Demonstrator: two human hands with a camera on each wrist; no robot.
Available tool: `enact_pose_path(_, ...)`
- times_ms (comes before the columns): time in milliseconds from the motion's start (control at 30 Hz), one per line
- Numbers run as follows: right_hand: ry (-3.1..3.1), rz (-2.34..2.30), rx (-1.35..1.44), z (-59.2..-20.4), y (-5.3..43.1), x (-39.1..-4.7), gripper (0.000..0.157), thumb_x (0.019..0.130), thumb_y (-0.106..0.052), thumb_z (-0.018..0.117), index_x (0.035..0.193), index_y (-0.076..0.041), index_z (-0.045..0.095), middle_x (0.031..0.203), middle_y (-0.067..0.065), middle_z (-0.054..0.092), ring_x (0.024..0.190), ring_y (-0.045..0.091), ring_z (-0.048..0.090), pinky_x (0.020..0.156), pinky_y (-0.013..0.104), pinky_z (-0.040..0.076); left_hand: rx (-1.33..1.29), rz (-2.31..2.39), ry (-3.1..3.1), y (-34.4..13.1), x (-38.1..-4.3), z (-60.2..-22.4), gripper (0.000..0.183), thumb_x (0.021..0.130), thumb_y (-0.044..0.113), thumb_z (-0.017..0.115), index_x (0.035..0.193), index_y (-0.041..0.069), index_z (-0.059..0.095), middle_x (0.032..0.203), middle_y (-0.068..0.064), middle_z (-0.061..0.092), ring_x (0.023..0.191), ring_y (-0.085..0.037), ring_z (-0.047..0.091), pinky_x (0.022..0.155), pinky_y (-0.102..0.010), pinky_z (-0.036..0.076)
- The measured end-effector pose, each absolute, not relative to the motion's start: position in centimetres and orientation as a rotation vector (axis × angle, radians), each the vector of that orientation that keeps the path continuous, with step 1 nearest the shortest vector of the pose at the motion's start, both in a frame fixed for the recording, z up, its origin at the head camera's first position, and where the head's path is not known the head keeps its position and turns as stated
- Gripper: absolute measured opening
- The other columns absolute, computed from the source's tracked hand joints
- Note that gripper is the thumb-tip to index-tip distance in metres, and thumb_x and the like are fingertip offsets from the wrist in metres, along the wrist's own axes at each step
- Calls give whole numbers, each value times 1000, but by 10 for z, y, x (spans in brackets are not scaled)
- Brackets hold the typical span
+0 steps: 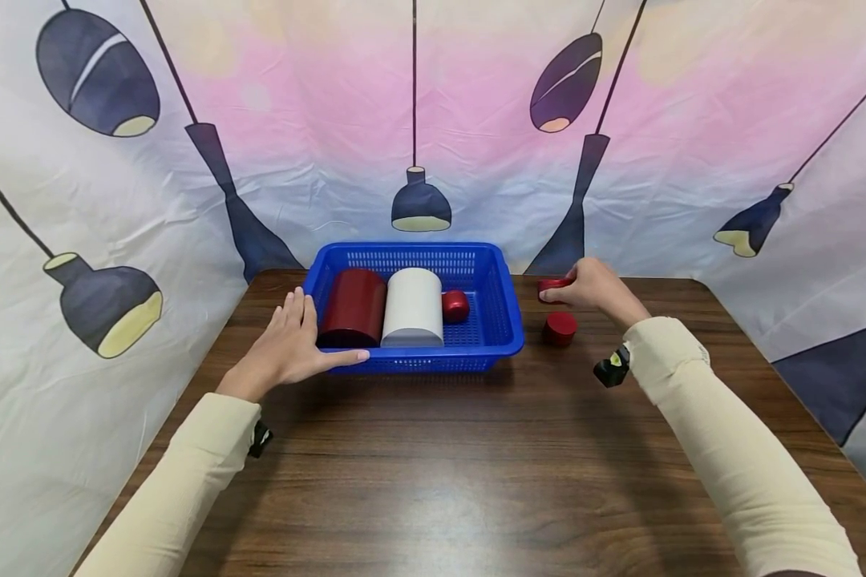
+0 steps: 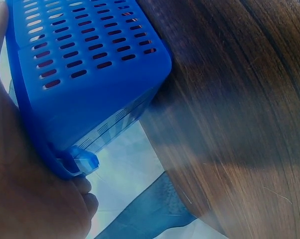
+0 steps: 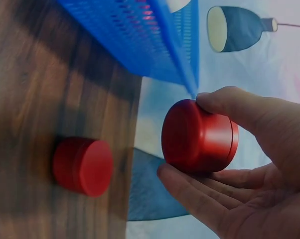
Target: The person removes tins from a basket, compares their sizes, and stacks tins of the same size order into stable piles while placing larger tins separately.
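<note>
My right hand (image 1: 597,287) pinches a small shiny red round tin (image 3: 200,139) between thumb and fingers, to the right of the blue plastic basket (image 1: 469,351). Just in front of that hand, a second red round tin (image 1: 560,328) stands on the table. My left hand (image 1: 285,343) rests with straight, spread fingers on the basket's front left corner, its thumb along the front rim. Inside the basket lie a dark red round-topped block (image 1: 355,303), a white round-topped block (image 1: 413,304) and another small red tin (image 1: 455,306).
The brown wooden table (image 1: 418,449) reaches back to a hanging cloth (image 1: 332,120) printed with lamps. The basket stands near the table's back edge, with perforated walls and a raised rim. A small black device (image 1: 612,367) sits at my right wrist.
</note>
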State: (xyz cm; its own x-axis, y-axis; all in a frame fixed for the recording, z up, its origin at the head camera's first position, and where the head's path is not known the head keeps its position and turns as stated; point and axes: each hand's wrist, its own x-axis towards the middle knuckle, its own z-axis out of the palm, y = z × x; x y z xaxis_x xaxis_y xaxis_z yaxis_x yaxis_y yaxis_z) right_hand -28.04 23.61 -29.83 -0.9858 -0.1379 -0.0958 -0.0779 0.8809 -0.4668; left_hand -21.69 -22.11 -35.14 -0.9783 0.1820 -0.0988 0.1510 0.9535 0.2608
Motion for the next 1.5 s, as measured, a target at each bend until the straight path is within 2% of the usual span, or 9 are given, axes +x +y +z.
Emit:
enact_pose_path(100,2928,-734,-161,-306,242,-279,45,89,-40,76,83,4,66,63,3,51,61,19,45,53,30,37,252,392,2982,-221,-217,-352,143,74,93,51,155,-14,0,163,-33,-10,150,-50,-10,120,-63,2)
enact_pose_path(233,2916,-775,-122,-316,248,-278,51,89,-37,77,104,11,67,83,17,66,74,26,56,59,32,46,255,392,2978,-221,-217,-353,144,73,93,51,155,-14,0,163,-32,-12,150,-49,-11,120,-63,1)
enact_pose_path(500,2931,-757,-55,-334,255,-275,60,90,-39,76,117,13,61,107,27,64,90,36,62,73,42,53,252,387,2978,-221,-216,-352,144,74,93,50,156,-13,-1,163,-32,-11,150,-49,-11,120,-63,2)
enact_pose_path(667,2946,-781,-23,-346,259,-272,60,89,-39,76,116,13,63,109,29,66,94,39,63,78,46,54,251,380,2974,-220,-216,-353,144,73,94,49,156,-13,-2,163,-32,-12,150,-49,-11,120,-63,2)
enact_pose_path(867,2951,-848,-4,-358,261,-269,65,90,-35,76,127,15,55,118,32,62,103,42,62,85,49,54,251,379,2970,-220,-216,-352,144,73,94,49,155,-13,-2,163,-32,-13,150,-48,-13,120,-63,1)
enact_pose_path(1500,3025,-951,-1,-378,261,-268,65,86,-23,81,128,16,51,117,35,61,104,43,61,88,50,52,252,399,2976,-221,-216,-351,145,73,93,50,156,-13,-2,163,-32,-13,150,-47,-14,120,-62,0)
